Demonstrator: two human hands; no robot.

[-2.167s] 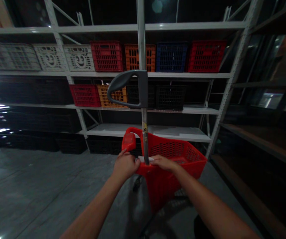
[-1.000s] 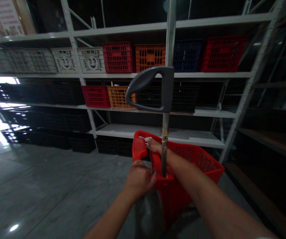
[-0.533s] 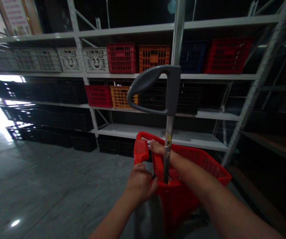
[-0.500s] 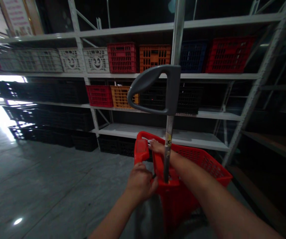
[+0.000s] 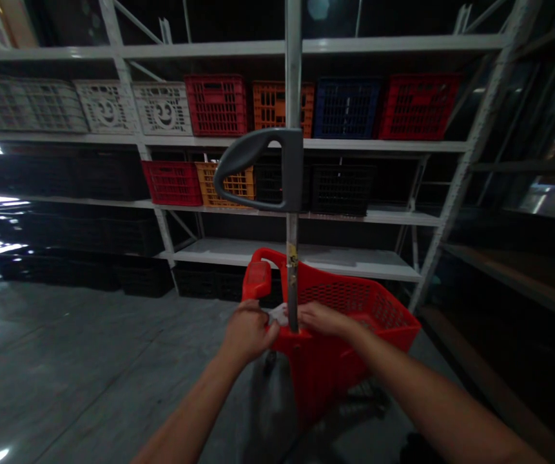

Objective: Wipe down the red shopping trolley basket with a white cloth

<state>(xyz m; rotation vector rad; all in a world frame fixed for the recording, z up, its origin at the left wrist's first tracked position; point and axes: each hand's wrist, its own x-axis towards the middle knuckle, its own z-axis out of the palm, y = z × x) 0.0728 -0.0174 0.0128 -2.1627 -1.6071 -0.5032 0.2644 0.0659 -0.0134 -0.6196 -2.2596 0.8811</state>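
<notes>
A red plastic shopping cart stands in front of me, its basket walls perforated. My left hand is closed round the near part of its red push handle. A small white cloth, perhaps a wipe, lies against the red rim between my hands. My right hand presses it there, its fingertips partly hidden behind the metal pole. That pole rises upright from the cart's rim and bears a grey loop-shaped grip.
Behind the cart runs a white metal shelf rack with red, orange, blue, white and black crates, such as a blue crate. Dark shelving stands close on the right. Grey floor extends to the left.
My right hand has drawn back toward me with the white cloth, from beside the far part of the handle to the near rim. My left hand stays on the handle. The view has shifted right.
</notes>
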